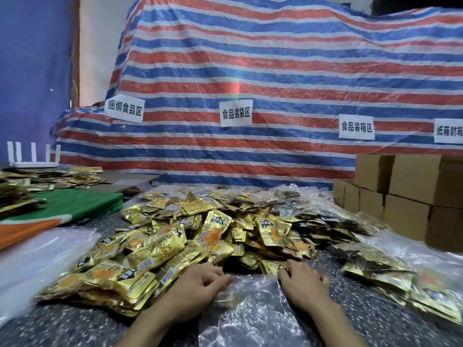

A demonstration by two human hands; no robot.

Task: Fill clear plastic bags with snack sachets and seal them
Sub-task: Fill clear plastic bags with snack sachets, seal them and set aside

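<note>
Holding the clear bag (pixel 250 311) on the speckled bench (pixel 75 326) at 6 o'clock, we curl our left hand (pixel 200 280) and right hand (pixel 304 285) around its mouth edges, right against the gold sachet pile (pixel 200 234) at 12 o'clock. Cardboard boxes (pixel 406 196) stand at 2 o'clock.

The pile of snack packets (pixel 213 234) is shiny gold foil, smooth but a bit wrinkled. Just in front of the pile, nearest me, the clear bag (pixel 250 304) is thin, glossy, crinkly plastic. Under the pile, my table (pixel 62 329) is dark and speckled, like smooth stone. Behind the pile, the striped sheet (pixel 275 71) looks like woven plastic, creased and faintly shiny. Its white signs (pixel 235 113) are dull paper. Right of the pile, the brown boxes (pixel 406 196) are dull cardboard. Left of the pile lies soft green cloth (pixel 82 201).
</note>
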